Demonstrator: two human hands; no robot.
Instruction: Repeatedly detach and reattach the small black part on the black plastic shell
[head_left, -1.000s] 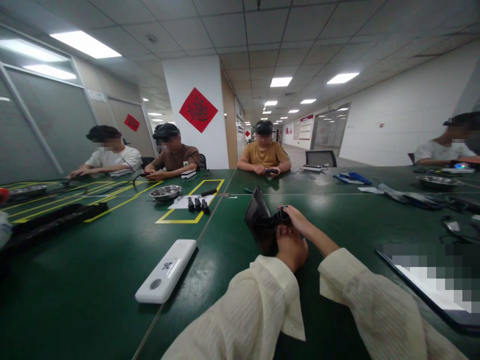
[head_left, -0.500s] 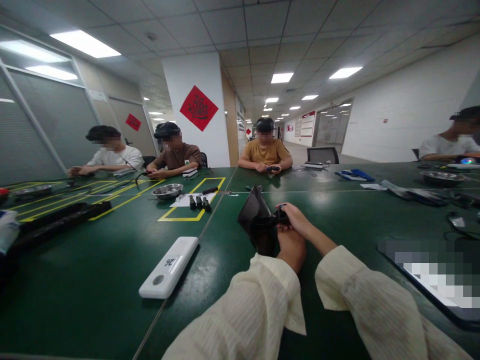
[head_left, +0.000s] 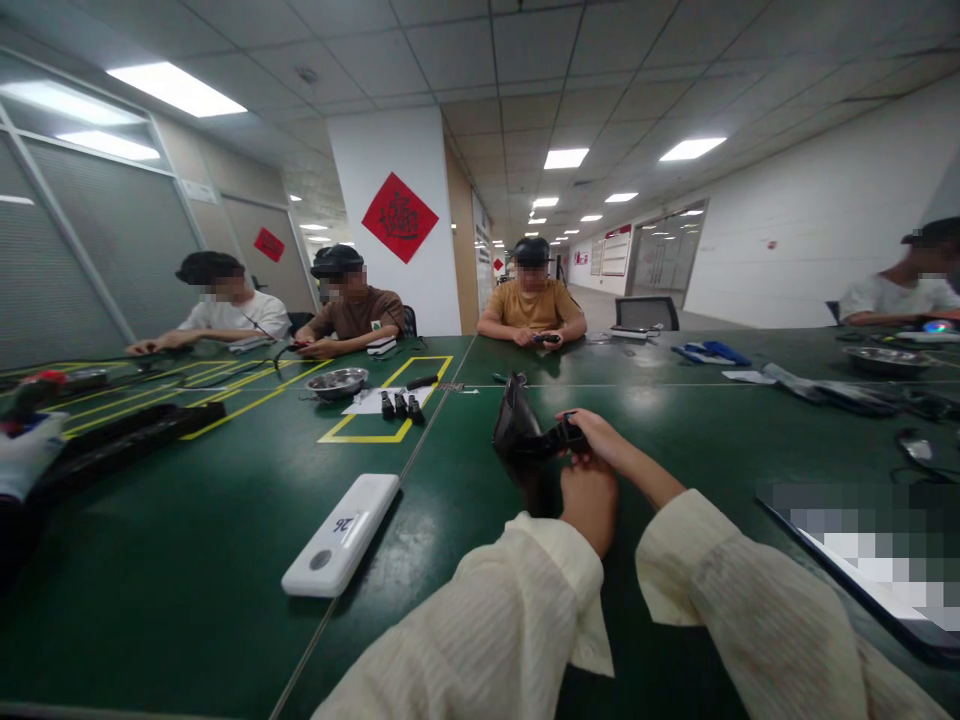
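Note:
Both my hands are closed around one end of a black device (head_left: 516,415). It has a broad, dark panel on the left and a narrower black block at the hands; its exact kind I cannot tell. My left hand (head_left: 591,497) grips it from below, with its fingers mostly hidden. My right hand (head_left: 600,437) lies just above, thumb and fingers pressed on the block. The panel stands tilted over the green table (head_left: 465,520). A white power bank (head_left: 342,535) marked 26 lies left of my sleeves.
Several small black parts (head_left: 401,405) lie on a paper sheet (head_left: 361,402) beside a metal bowl (head_left: 337,384). On the right is a tablet-like device (head_left: 862,570) with a blurred screen. Several people sit around the table, including a person in a tan shirt (head_left: 531,308) opposite.
The black device and both hands have shifted slightly right, and its panel has turned more edge-on. At the far left, a blurred white-and-red thing has come further into view.

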